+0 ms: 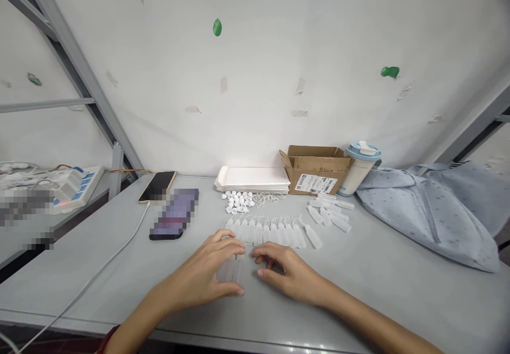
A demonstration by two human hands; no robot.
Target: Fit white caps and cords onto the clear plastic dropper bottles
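Note:
My left hand (207,271) rests low over the grey table, its fingers and thumb curved around several small translucent plastic tubes (231,271) lying flat. The hand partly hides these tubes. Just to the right, my right hand (289,271) hovers with loosely curled fingers, thumb apart from the forefinger, and nothing visible in it. Beyond both hands lies a row of similar translucent tubes (269,233) with thin white loops at their tops. A heap of small white caps (239,201) is behind that row, beside a tangle of white loops (266,200).
More loose tubes (330,211) lie at right. Along the wall stand a white stack (255,178), a cardboard box (319,168) and a blue-lidded cup (358,170). A pale blue cloth bag (430,210) is far right. Two phones (159,186) and a white cable (115,255) lie left.

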